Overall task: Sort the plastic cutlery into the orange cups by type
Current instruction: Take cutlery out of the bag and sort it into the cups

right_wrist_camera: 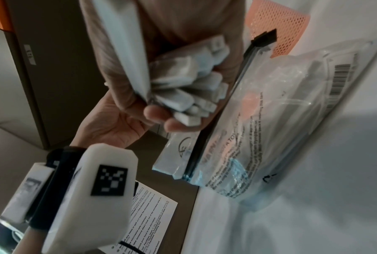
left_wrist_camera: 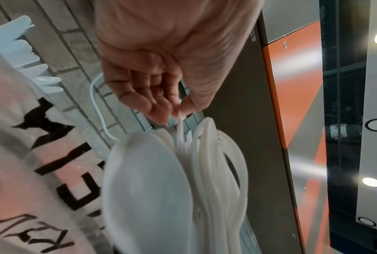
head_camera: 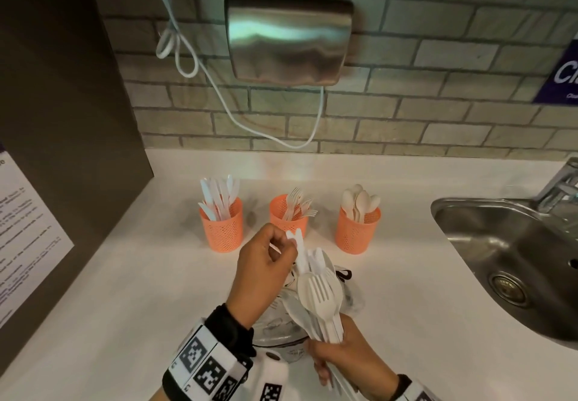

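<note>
Three orange mesh cups stand in a row: knives in the left cup (head_camera: pixel 222 227), forks in the middle cup (head_camera: pixel 289 214), spoons in the right cup (head_camera: pixel 358 230). My right hand (head_camera: pixel 328 347) grips a mixed bundle of white cutlery (head_camera: pixel 319 294) by the handles, with a fork and spoon facing up. The handle ends (right_wrist_camera: pixel 189 86) show inside its curled fingers. My left hand (head_camera: pixel 289 242) pinches the top of one flat white piece (head_camera: pixel 296 239) that sticks out of the bundle; I cannot tell its type. The pinch (left_wrist_camera: pixel 179 110) sits just above the bundle (left_wrist_camera: pixel 183 171).
A clear printed zip bag (head_camera: pixel 352 294) lies on the white counter (head_camera: pixel 125 291) under the bundle. A steel sink (head_camera: pixel 516 263) with a tap is at the right. A dark cabinet side (head_camera: pixel 62 119) is on the left. A metal wall unit with a white cable (head_camera: pixel 287 38) hangs above.
</note>
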{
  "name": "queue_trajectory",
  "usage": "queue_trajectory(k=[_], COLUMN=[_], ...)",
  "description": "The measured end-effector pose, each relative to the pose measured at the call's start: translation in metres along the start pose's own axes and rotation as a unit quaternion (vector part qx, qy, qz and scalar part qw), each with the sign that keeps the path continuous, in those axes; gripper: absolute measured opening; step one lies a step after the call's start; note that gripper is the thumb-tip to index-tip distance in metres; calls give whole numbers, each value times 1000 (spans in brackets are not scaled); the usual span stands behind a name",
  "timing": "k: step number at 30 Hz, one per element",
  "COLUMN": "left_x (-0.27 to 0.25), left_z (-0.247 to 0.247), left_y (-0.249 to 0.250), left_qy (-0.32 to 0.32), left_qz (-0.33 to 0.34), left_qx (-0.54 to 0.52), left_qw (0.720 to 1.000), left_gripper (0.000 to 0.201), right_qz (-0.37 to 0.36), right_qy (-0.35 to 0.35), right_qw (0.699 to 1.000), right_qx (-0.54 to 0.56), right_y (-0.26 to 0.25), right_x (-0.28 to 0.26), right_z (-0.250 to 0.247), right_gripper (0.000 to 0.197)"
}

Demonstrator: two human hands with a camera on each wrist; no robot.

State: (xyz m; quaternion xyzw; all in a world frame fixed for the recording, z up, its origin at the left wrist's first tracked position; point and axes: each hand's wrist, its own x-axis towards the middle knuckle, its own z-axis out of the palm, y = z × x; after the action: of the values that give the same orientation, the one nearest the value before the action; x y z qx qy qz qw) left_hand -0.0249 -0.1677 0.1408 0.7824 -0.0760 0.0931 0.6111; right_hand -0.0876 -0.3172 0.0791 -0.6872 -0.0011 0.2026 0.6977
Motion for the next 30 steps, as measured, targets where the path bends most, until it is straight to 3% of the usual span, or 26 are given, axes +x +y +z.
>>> queue_trajectory(k=[3, 6, 12, 16, 20, 26, 28, 30], left_x=[-4, -4, 9, 15, 19, 31, 34, 31], left_z=[3, 1, -10, -16, -21, -42, -50, -49], left_y=[-5, -8, 9, 23, 28, 34, 31, 24], left_qy=[-71, -72, -17, 24, 93, 179, 172, 125], left_qz=[-4, -9, -19, -5, 5, 21, 12, -11], left_qx=[19, -7, -123, -237, -287, -361, -320, -226], left_qw=[997, 997, 992, 971, 953, 915, 932, 966], left_gripper=[16, 17, 26, 30, 31, 32, 28, 25], right_qz=[-9, -11, -3, -2, -9, -6, -5, -9], right_qy=[-4, -4, -4, -3, 2, 1, 11, 23], right_qw=[1000, 1000, 1000, 1000, 1000, 1000, 1000, 1000], right_qx=[-16, -24, -22, -21, -19, -14, -11, -13], right_y=[-1, -3, -4, -2, -3, 0, 2, 4], right_x=[1, 1, 1, 2, 3, 3, 3, 6], right_z=[1, 1, 0, 0, -1, -2, -3, -5], right_gripper=[35, 31, 34, 34, 20, 20, 21, 22])
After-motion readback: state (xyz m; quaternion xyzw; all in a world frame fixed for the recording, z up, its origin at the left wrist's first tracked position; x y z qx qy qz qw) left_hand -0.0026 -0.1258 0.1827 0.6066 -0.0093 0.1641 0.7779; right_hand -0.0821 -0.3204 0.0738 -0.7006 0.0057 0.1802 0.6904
